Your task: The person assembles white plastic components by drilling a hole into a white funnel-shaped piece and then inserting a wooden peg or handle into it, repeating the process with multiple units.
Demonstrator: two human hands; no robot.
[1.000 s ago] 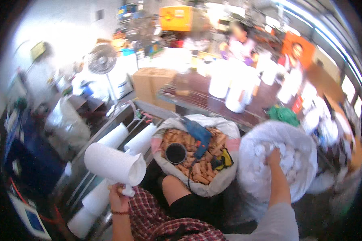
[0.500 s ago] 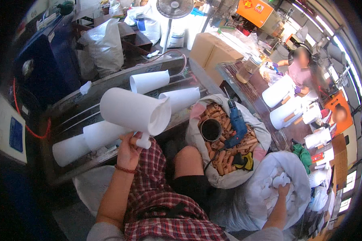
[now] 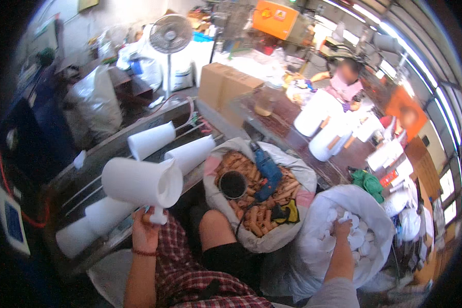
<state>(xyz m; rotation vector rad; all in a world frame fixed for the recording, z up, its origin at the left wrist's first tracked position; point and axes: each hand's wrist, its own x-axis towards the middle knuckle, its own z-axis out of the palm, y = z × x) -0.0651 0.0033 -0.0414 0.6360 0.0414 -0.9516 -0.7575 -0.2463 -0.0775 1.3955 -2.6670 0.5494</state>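
My left hand (image 3: 146, 231) is closed round the handle of a white plastic pitcher (image 3: 131, 180), holding it tilted on its side above the trough. Its spout and open mouth face right, and its white handle end (image 3: 158, 216) shows beside my fingers. My right hand (image 3: 342, 228) reaches into a white sack (image 3: 313, 256) of loose white rounded plastic pieces (image 3: 363, 241). The fingers touch the pieces, but blur and overlap hide whether one is gripped. More white pitchers (image 3: 151, 140) lie on rails in the trough under and beyond the held one.
Between my hands stands an open sack (image 3: 303, 205) of brown tube-shaped pieces (image 3: 256, 220), with a blue power drill (image 3: 267, 174) and a dark round cup (image 3: 233, 185) on top. A brown table (image 3: 272, 126) holds more pitchers. A person (image 3: 346, 84) works beyond it. A fan (image 3: 170, 36) stands behind.
The view has swung right, so the scene sits farther left. My right hand has shifted left and farther in among the white pieces. My left hand still holds the pitcher.
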